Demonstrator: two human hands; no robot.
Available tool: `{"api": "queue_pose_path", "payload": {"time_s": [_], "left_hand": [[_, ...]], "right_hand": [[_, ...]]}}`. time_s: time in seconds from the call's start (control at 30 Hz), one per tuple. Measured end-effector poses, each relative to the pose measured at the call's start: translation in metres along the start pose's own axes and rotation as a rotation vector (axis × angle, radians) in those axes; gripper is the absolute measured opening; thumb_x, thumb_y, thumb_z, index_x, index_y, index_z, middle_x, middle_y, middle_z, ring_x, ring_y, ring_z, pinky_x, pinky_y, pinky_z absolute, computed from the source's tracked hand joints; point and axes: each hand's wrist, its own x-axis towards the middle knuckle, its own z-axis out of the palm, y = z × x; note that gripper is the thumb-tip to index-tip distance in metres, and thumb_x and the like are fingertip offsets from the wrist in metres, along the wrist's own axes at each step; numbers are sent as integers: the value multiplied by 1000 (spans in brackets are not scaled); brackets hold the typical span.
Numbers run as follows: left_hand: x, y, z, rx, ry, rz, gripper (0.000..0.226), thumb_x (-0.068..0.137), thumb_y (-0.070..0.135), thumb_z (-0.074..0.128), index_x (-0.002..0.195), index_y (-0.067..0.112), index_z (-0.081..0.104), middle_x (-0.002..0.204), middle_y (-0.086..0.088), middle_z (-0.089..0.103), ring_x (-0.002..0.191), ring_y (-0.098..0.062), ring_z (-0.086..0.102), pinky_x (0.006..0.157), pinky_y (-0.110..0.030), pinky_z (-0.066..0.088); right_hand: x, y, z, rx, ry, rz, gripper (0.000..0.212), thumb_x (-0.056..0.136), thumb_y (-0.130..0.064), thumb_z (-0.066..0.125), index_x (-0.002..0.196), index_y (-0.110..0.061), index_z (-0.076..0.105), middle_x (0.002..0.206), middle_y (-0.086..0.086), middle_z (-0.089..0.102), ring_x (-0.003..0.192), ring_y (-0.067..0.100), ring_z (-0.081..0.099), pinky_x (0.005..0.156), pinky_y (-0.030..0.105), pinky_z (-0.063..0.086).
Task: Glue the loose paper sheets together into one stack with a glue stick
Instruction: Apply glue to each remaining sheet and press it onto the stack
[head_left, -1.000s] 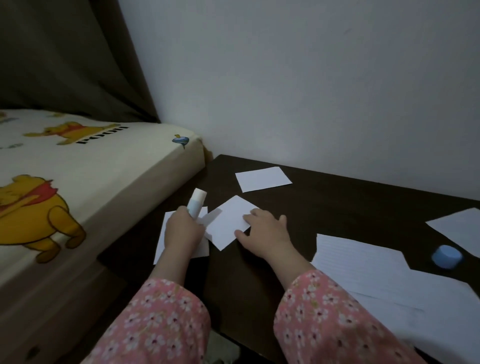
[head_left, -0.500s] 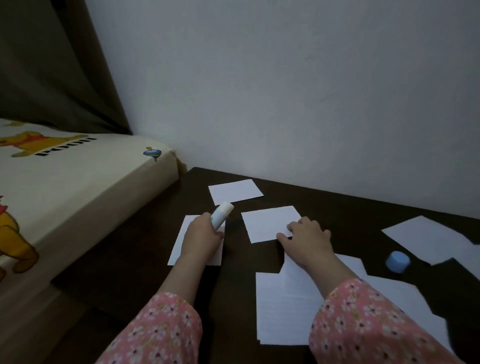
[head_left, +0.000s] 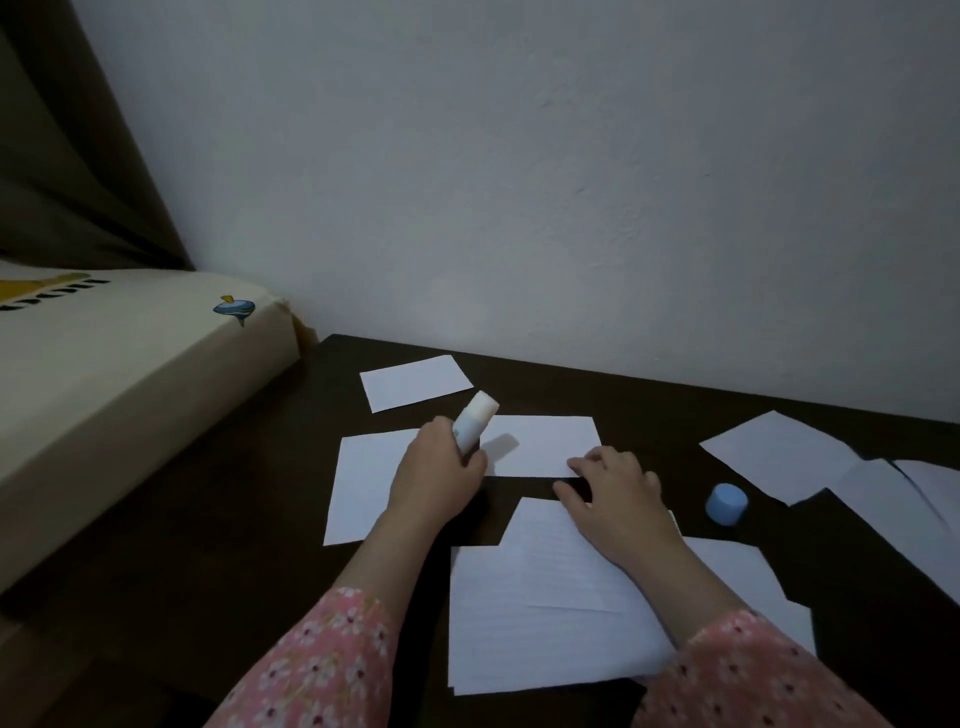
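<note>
Left hand (head_left: 434, 475) fingers around cylindrical glue stick (head_left: 474, 420); right hand (head_left: 613, 493) fingers flat on paper sheet (head_left: 540, 444).

Left hand (head_left: 441, 475) clenched, right hand (head_left: 618, 491) flat

A white glue stick with a pale blue label (head_left: 474, 422), uncapped, tilts upward to the right near the far left part of the dark table. Its round light-blue cap (head_left: 726, 504) stands apart, toward the right edge. Small white paper sheets (head_left: 540, 444) lie flat near the back edge; larger lined sheets (head_left: 540, 613) overlap at the near edge.
</note>
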Motion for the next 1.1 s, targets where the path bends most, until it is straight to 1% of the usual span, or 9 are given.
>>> {"api": "queue_pose_path", "payload": {"time_s": [0.13,0.23,0.3,0.4,0.57,0.73,0.87,0.97,1.1], "left_hand": [[3,15,2,-93,-146,-19,41,95,31,55,130,18,37,118,-2,50,96,-13,50,69,-24,42],[2,22,3,-176,-163,18,47,93,34,57,134,20,37,123,-2,52,98,-15,55,71,-26,46],[0,26,8,-314,-177,29,48,88,36,66,128,26,41,122,1,53,96,-18,62,67,-23,50],[-2,40,11,-519,-152,32,42,81,35,74,113,29,49,111,1,57,74,-12,63,52,-15,44],[-4,52,21,-904,-222,37,40,72,22,82,106,30,64,104,-4,64,77,-14,61,66,-25,51],[-8,50,42,-915,-232,3,36,74,19,80,105,32,69,111,4,62,98,-15,59,72,-23,54],[-7,51,46,-981,-92,-67,39,74,23,80,109,26,62,109,-1,62,94,-18,62,73,-25,54],[-2,52,47,-1037,-78,-46,36,76,27,77,109,22,63,107,-8,66,88,-19,63,78,-29,54],[0,59,53,-891,-93,62,35,86,39,64,116,25,57,106,-4,65,89,-18,65,84,-36,55]], "right_hand": [[-7,13,-5,37,20,-20,40,101,-38,35,138,-29,47,137,-6,43,126,10,37,105,35,30],[-9,21,-6,82,22,-15,38,102,-29,36,138,-29,47,134,-7,43,123,8,40,104,33,30],[-9,24,-4,100,34,-17,38,101,-28,38,138,-30,48,132,-8,43,121,8,40,103,32,31],[-8,26,-2,136,45,-21,38,100,-28,41,137,-31,49,128,-9,44,119,7,39,101,31,30],[-3,34,-4,132,77,2,41,101,-26,38,142,-31,42,137,-7,39,126,10,33,104,32,29],[-5,39,-2,91,21,10,43,101,-29,34,144,-34,38,153,-9,28,140,13,21,110,38,21],[-7,41,0,172,89,25,38,98,-32,41,136,-34,48,144,-10,36,134,9,26,108,33,23],[-7,42,1,200,83,36,35,97,-33,45,131,-33,52,147,-10,34,139,9,21,110,34,21],[-5,43,-1,235,37,33,33,98,-32,44,130,-33,52,151,-15,32,143,9,16,113,39,14]]}}
